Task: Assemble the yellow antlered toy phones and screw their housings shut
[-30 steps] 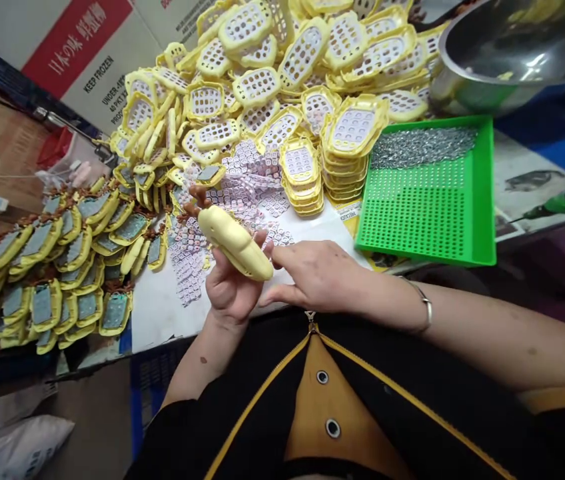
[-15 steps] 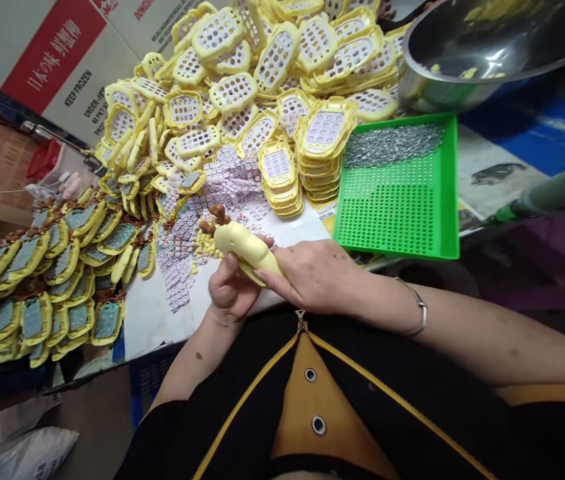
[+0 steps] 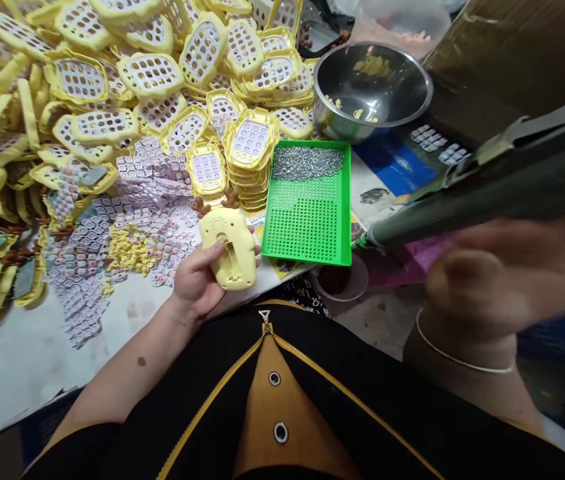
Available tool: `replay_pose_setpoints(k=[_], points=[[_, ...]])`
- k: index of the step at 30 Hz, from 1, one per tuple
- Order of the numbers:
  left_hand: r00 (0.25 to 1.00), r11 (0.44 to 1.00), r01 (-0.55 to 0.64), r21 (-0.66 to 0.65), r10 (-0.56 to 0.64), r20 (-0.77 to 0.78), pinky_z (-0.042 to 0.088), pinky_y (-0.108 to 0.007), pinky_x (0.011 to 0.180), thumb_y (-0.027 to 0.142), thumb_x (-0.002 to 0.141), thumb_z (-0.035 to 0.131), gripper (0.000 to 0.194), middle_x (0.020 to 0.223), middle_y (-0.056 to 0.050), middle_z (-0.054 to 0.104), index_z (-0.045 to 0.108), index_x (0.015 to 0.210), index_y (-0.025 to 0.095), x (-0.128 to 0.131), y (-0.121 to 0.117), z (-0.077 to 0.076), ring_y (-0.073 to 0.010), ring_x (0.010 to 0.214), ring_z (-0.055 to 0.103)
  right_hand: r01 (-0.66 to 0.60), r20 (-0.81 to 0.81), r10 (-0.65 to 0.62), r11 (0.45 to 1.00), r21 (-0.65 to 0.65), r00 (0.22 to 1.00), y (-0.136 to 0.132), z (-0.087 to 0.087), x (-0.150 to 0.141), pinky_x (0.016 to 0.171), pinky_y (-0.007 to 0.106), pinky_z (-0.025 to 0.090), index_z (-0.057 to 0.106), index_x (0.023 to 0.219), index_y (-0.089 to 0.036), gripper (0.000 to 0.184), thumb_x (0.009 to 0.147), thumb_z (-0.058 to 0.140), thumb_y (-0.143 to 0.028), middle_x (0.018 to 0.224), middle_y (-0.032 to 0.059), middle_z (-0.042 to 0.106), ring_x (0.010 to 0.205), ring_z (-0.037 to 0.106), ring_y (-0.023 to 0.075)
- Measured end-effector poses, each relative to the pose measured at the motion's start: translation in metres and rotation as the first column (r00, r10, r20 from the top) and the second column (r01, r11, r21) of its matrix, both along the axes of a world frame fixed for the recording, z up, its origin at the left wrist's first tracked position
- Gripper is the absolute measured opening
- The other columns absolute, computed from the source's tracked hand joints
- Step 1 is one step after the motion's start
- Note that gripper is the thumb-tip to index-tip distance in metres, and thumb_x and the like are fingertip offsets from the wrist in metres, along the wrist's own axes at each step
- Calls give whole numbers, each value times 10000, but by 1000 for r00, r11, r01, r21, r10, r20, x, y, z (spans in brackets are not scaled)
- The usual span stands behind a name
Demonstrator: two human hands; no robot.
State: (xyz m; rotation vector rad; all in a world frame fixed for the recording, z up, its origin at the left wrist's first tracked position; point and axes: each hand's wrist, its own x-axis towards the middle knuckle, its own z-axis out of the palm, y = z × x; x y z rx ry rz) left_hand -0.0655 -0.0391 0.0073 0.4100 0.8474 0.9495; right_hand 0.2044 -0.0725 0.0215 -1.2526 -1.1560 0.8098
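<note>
The yellow casing (image 3: 235, 230) looked like smooth, near-matt plastic. The bowl (image 3: 335, 125) was polished metal — glossy and glinting — while the green tray (image 3: 307, 233) was perforated plastic, its small grey pieces (image 3: 307, 163) shiny like metal. The black garment (image 3: 202, 373) was matt cloth, its zip pull (image 3: 264, 315) metal; the box (image 3: 507, 60) looked like dull cardboard.

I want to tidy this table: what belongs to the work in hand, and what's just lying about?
Likely part of the work:
the yellow casing in the left hand
the stacked yellow shells
the metal bits in the green tray
the long tool near the blurred right hand

Probably just lying about:
the cardboard box
the steel bowl, though its yellow bits may belong
</note>
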Motion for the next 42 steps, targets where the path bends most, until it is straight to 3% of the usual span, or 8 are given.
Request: replay_pose_setpoints(k=[3,6,9,13,16,20,29,42], points=[[999,999,43,-10,-43,4,606,-352,778,188,713,724,492,1001,-101,761,638,1194,127,15,9,-2,-247,850,730,-121,-79,121,993,5,989,13,2,7,633,387,528,710,988,-315,470,621,837,-580,823,27,691,747,670,226],[995,995,96,-27,-97,-25,598,-348,787,151,693,742,522,1000,-103,761,628,1202,122,28,16,-4,-238,838,728,-255,-151,262,965,65,953,36,10,5,536,336,474,687,928,-270,450,604,868,-525,633,-14,590,588,583,173],[992,992,106,-73,-111,-64,584,-361,835,129,717,735,430,947,-99,764,646,1138,119,35,21,-8,-229,834,728,-211,-164,244,958,196,956,64,12,-7,536,338,456,602,834,-274,317,670,824,-430,588,-40,501,514,527,145],[996,989,69,-132,-76,-50,580,-345,816,138,749,723,290,952,-114,762,660,1031,114,37,23,-11,-234,861,726,-170,35,167,955,242,985,95,-11,-24,550,369,474,502,1005,-309,288,802,627,-470,651,-29,484,513,518,178],[996,986,82,-147,-84,-12,583,-352,820,126,756,715,307,965,-109,760,656,1057,123,34,22,-12,-234,873,724,-226,293,157,949,218,943,107,-34,-29,604,412,485,418,1217,-315,459,882,391,-627,758,24,526,611,573,235],[995,984,101,-146,-99,17,572,-386,886,128,764,715,404,966,-95,758,634,1160,134,32,23,-14,-231,892,721,-223,422,154,968,118,893,117,-49,-30,656,436,507,362,1356,-314,627,888,227,-709,991,98,585,741,630,269],[987,973,153,-174,-144,66,587,-342,812,136,766,722,391,1019,-108,753,636,1147,133,30,27,-15,-223,876,722,-268,444,236,963,10,864,127,-61,-28,671,429,525,426,1287,-307,619,870,288,-744,875,64,569,747,627,258],[996,975,90,-206,-85,29,589,-388,848,109,740,732,367,983,-107,754,648,1096,132,24,22,-10,-225,832,724,-333,281,280,929,161,918,121,-45,-36,590,379,493,439,1003,-321,354,864,485,-643,709,-22,484,560,515,183]])
